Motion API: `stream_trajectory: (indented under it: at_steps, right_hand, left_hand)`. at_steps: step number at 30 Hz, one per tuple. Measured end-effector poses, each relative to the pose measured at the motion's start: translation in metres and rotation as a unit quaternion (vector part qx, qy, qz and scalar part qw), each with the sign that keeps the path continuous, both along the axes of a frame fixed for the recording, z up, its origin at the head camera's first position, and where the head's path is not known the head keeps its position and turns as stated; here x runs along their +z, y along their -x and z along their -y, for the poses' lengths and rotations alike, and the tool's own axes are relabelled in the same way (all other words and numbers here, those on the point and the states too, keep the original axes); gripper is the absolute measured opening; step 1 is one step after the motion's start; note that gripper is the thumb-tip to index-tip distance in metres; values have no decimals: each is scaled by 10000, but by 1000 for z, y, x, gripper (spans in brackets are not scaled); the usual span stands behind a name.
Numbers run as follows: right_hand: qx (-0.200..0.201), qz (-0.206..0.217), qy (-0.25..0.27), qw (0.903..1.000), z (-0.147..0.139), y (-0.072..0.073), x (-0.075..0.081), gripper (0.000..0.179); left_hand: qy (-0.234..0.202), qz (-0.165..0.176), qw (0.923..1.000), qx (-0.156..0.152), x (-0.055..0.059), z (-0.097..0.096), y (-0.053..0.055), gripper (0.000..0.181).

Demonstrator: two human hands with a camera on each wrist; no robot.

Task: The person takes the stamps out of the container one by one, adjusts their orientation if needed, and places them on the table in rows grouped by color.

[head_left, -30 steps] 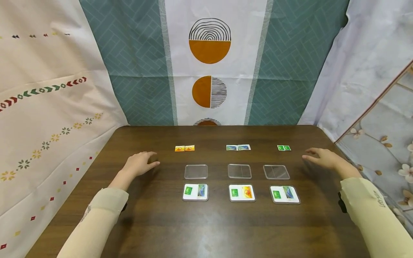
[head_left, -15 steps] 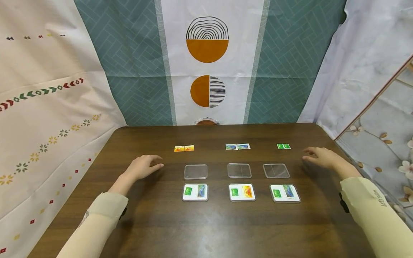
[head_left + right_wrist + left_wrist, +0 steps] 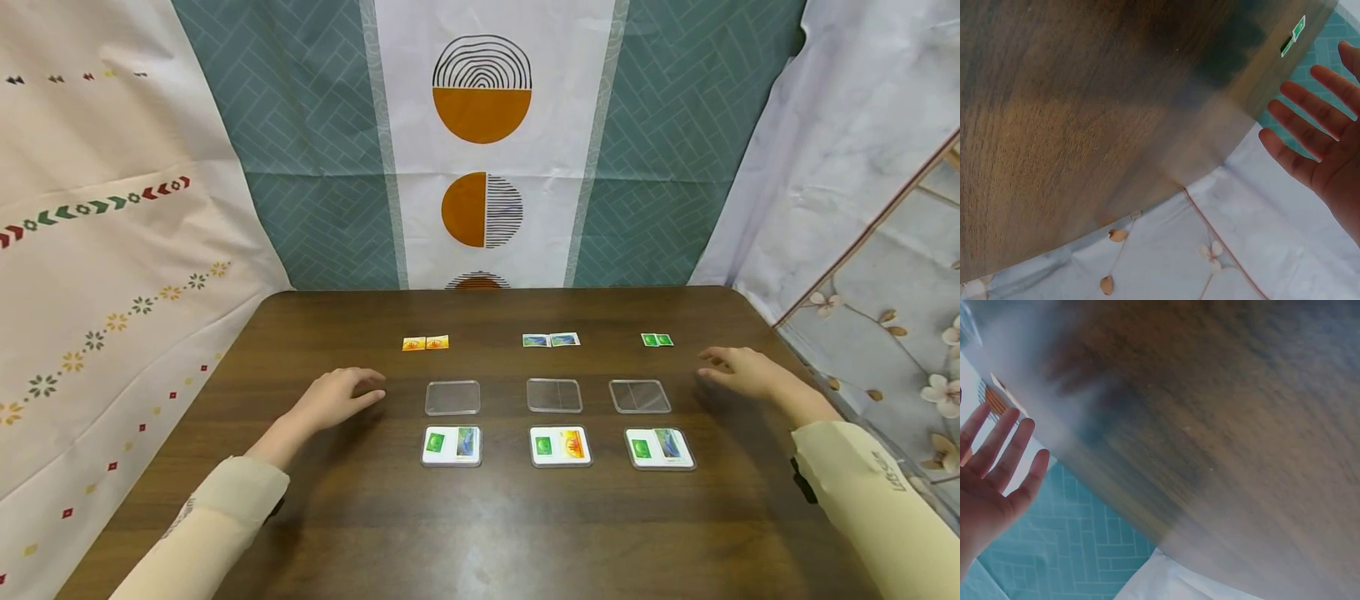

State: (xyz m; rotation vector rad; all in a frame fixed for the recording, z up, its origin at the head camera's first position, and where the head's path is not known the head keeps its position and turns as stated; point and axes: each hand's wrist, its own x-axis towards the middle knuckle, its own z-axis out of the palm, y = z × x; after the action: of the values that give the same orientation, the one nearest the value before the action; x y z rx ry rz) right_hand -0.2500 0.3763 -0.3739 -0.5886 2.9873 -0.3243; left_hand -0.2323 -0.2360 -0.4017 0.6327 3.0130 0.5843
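My left hand (image 3: 339,397) hovers over the table left of a clear plastic case (image 3: 453,398), fingers loosely extended and holding nothing. On the other side, my right hand (image 3: 738,371) is nearest the green stamps (image 3: 657,340) and a tilted clear case (image 3: 640,397); its fingers are spread in the right wrist view. A third clear case (image 3: 554,396) lies between. Closer to me are cases with white inserts: the left case (image 3: 451,446) and right case (image 3: 660,449) show a green and a blue stamp, the middle case (image 3: 561,447) a green and an orange one.
Orange stamps (image 3: 425,343) and blue landscape stamps (image 3: 551,340) lie in pairs along the far side of the brown table (image 3: 480,517). A teal and white curtain (image 3: 315,167) hangs behind, with patterned cloths at both sides.
My left hand has moved slightly right and toward me. The right hand has shifted very little. The cases and stamps stay in place.
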Motion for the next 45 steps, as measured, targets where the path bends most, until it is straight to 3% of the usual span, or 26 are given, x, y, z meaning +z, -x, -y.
stream_trajectory:
  at_steps: [11,18,27,45]
  right_hand:
    - [168,-49,-11,9998,11,-4,-4,37]
    - [376,-240,110,9989,21,-7,-3,35]
    - [477,-393,133,9980,45,-13,3,35]
    - [979,-912,474,9899,96,-21,5,29]
  left_hand:
    - [-631,346,9966,-397,-3,-7,-19,35]
    - [-701,233,9956,-573,-4,-15,-27,36]
    - [-632,304,9942,-811,-7,-27,-41,44]
    - [-226,-201,9963,-800,-22,-41,-57,59]
